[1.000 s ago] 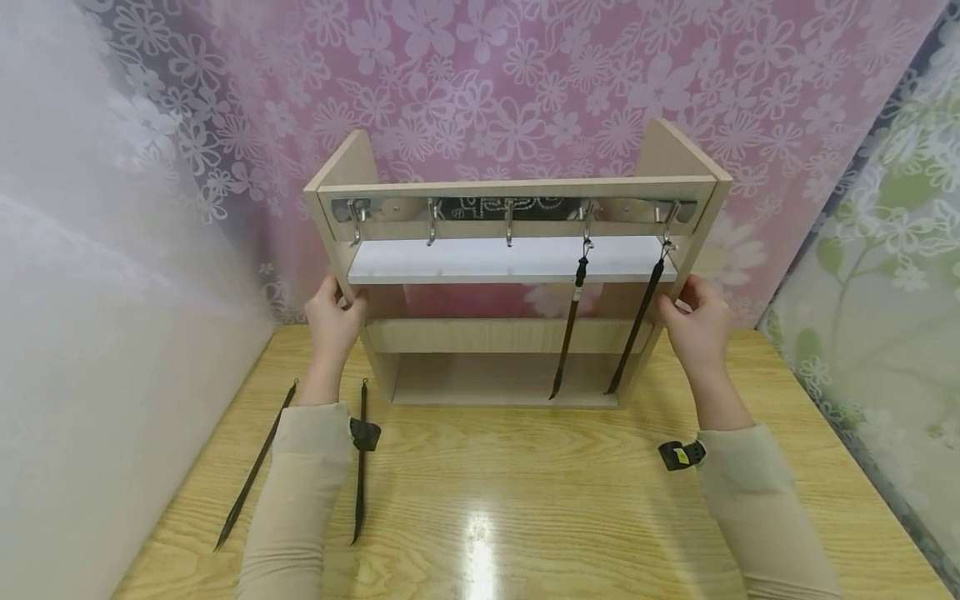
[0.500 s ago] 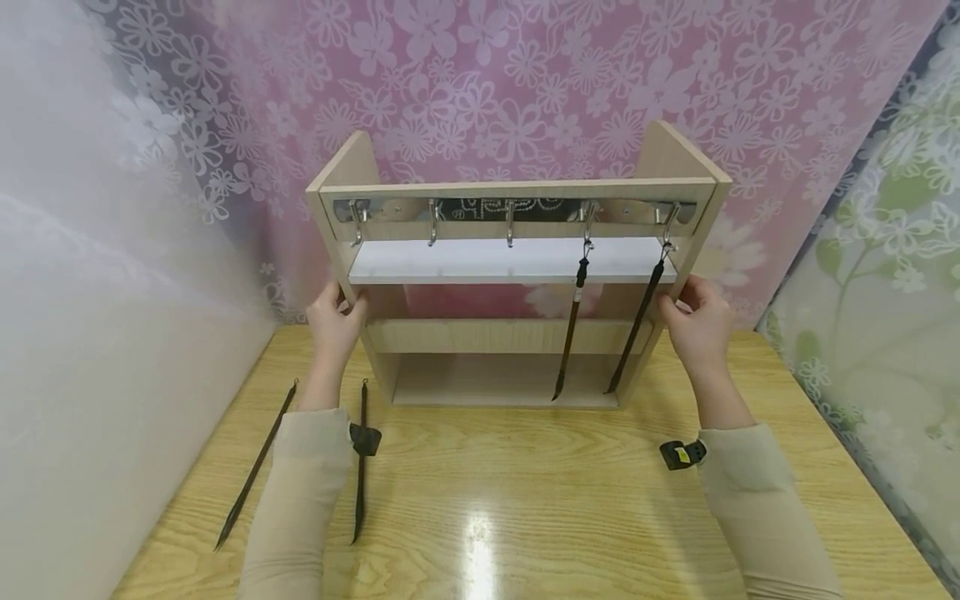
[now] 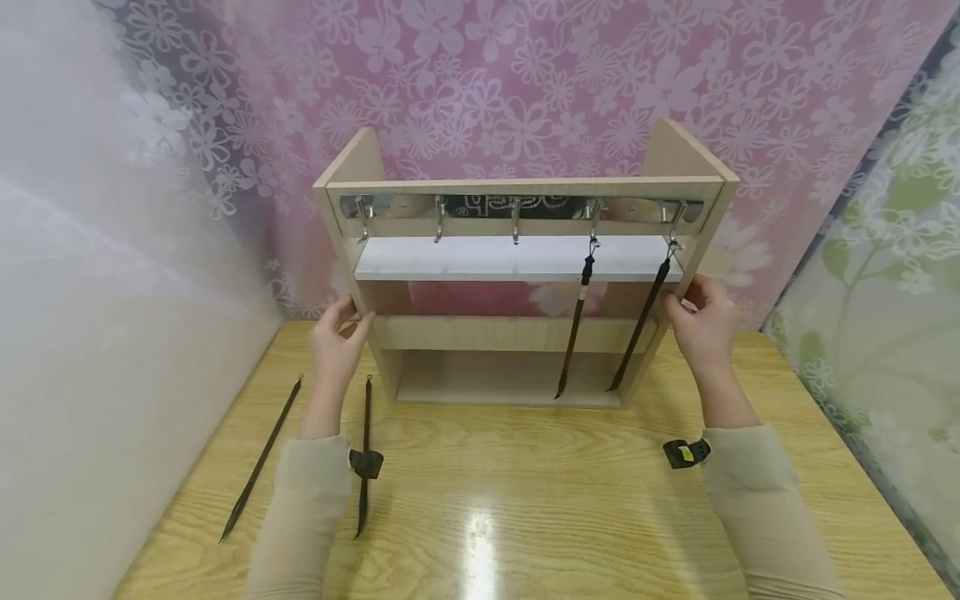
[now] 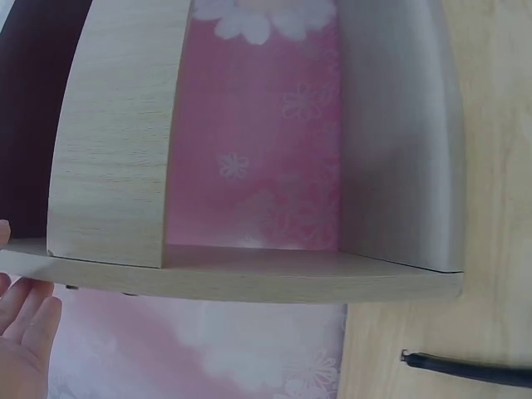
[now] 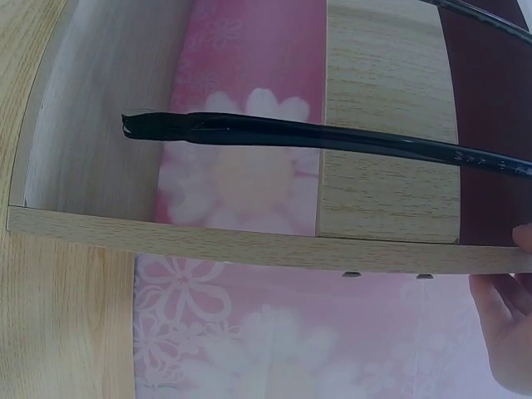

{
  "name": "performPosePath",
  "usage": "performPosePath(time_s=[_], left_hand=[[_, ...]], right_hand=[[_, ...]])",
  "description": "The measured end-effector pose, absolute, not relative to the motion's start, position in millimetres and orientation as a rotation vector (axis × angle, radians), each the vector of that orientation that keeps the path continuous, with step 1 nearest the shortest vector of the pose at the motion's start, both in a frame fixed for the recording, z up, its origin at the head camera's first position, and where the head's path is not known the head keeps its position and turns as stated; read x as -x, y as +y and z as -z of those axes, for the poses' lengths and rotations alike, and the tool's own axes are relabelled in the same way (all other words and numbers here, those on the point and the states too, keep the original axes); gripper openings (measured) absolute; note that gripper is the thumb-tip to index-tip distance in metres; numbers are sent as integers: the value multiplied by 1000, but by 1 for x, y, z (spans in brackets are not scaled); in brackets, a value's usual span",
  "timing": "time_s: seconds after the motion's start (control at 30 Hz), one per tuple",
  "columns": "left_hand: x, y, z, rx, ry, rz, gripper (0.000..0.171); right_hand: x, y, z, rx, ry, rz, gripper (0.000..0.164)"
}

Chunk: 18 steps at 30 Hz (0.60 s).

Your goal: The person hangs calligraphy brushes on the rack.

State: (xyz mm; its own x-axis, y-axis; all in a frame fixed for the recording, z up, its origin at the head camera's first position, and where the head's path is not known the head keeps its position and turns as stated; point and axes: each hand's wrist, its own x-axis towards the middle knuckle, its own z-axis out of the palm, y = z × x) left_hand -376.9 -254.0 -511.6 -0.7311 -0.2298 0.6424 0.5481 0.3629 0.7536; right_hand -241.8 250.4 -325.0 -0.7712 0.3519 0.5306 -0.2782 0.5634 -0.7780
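A light wooden shelf rack (image 3: 510,333) stands on the table. My right hand (image 3: 705,329) grips the rack's right side panel, thumb in front and fingers behind. At the left side panel (image 4: 274,284), my left hand (image 3: 333,346) has its thumb at the front edge and its fingers loosely spread along the outer side. Along the top rail, a metal strip (image 3: 630,208) carries several hooks. From its two rightmost hooks hang a brown-handled calligraphy brush (image 3: 576,325) and a black calligraphy brush (image 5: 249,131), tips downward.
Two more dark brushes, one at the far left (image 3: 262,458) and one beside the left forearm (image 3: 367,408), lie on the wooden table (image 3: 525,483). A flowered pink wall covering (image 3: 517,92) rises behind the rack; a pale wall (image 3: 112,333) borders the left.
My left hand has loosened from its pinch on the left panel and slid slightly down. My right hand keeps its grip. The view has shifted slightly.
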Motion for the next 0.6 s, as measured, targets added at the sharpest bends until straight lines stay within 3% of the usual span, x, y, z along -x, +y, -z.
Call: performPosePath(time_s=[0.3, 0.6], left_hand=[[349, -259, 541, 228, -1987, 1297, 48], [279, -240, 507, 206, -2052, 1441, 44]], right_hand=[[242, 252, 326, 69, -2145, -1224, 24], [242, 250, 325, 75, -2146, -1172, 23]])
